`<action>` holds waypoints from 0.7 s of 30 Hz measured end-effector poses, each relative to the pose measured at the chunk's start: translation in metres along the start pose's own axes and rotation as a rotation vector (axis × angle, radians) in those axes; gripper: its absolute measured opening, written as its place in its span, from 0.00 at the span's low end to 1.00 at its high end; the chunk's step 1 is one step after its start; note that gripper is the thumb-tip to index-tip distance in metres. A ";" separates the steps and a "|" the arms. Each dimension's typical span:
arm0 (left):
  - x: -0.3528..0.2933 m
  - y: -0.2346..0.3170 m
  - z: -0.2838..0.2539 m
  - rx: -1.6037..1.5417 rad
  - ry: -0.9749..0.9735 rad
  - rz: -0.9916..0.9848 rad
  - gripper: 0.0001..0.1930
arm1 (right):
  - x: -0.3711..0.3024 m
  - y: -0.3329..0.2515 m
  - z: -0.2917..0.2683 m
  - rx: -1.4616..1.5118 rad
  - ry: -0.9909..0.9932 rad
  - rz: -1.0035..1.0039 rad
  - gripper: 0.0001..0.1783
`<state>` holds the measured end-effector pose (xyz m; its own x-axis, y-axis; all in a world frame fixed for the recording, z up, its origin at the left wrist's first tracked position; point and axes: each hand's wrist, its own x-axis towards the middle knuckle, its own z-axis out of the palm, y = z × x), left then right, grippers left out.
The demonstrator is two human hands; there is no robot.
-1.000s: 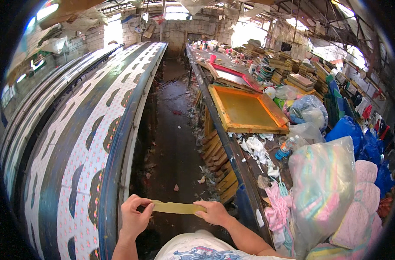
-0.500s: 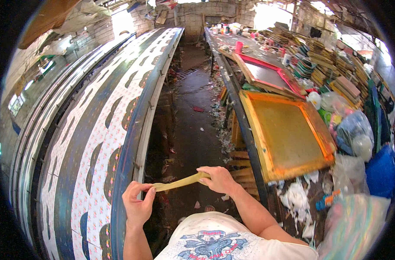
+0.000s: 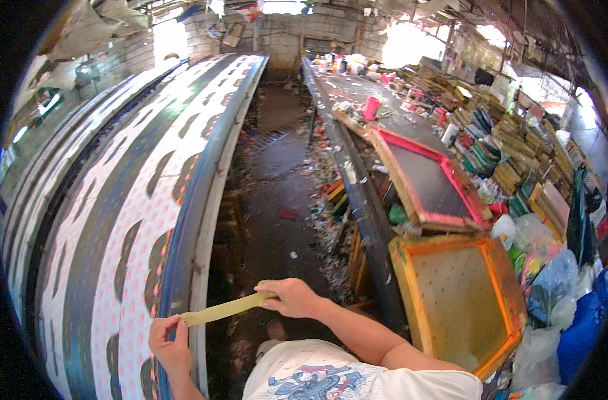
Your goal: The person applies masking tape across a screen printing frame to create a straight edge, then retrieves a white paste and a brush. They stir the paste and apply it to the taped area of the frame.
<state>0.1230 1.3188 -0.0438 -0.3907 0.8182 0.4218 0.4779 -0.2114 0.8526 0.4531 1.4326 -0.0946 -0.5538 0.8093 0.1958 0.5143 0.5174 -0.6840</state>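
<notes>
A strip of yellowish tape (image 3: 225,311) is stretched between my two hands, slanting up from left to right. My left hand (image 3: 171,341) pinches its lower end between thumb and finger, over the near edge of the long printing table (image 3: 196,280). With thumb and fingers closed, my right hand (image 3: 288,297) grips the other end above the aisle. On the table lie printed white fabric pieces (image 3: 127,293) with a small floral pattern and dark cut-out shapes between them. Whether a roll sits inside either hand cannot be made out.
A dark, littered aisle (image 3: 271,200) runs ahead between the tables. On the right table rest an orange-edged screen frame (image 3: 411,293), a pink-edged screen frame (image 3: 421,213) and a pink cup (image 3: 371,108). Plastic bags (image 3: 551,293) and stacked wooden frames (image 3: 517,153) crowd the far right.
My view has shifted, and both hands now appear lower and further left, over the left table's edge. The tape stays held at both ends and looks flatter and wider.
</notes>
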 end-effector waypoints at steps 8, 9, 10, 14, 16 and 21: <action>0.266 0.044 0.222 0.025 -0.331 0.372 0.06 | 0.122 0.157 -0.088 0.332 0.225 0.375 0.27; 0.296 0.053 0.254 0.052 -0.378 0.463 0.06 | 0.136 0.183 -0.093 0.349 0.316 0.343 0.29; 0.324 0.060 0.288 0.074 -0.413 0.552 0.07 | 0.152 0.207 -0.103 0.354 0.293 0.383 0.30; 0.431 0.074 0.419 0.107 -0.493 0.800 0.07 | 0.234 0.323 -0.157 0.378 0.204 0.440 0.31; 0.477 0.081 0.478 0.134 -0.498 0.832 0.07 | 0.279 0.380 -0.191 0.394 0.220 0.388 0.30; 0.592 0.074 0.589 0.317 -0.491 0.880 0.05 | 0.409 0.413 -0.363 0.616 0.574 0.175 0.11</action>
<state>0.3908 2.1028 0.0873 0.5204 0.5861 0.6210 0.6493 -0.7439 0.1579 0.6769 2.0781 -0.0419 0.0030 0.9648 0.2631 0.0220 0.2630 -0.9645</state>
